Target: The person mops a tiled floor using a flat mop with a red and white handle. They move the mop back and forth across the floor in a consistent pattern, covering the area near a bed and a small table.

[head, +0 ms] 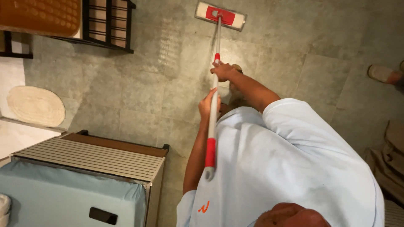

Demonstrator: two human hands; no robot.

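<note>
Two hands hold one mop [214,90]: left hand [207,106] and right hand [221,70] each grip its pole over the floor [143,88].

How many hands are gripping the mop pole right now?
2: the right hand grips the white-and-red mop pole nearer the flat mop head; the left hand grips it below, above the red grip.

Flat red-and-white mop [213,84], long pole tilted, rectangular head flat on grey tiled floor.
</note>
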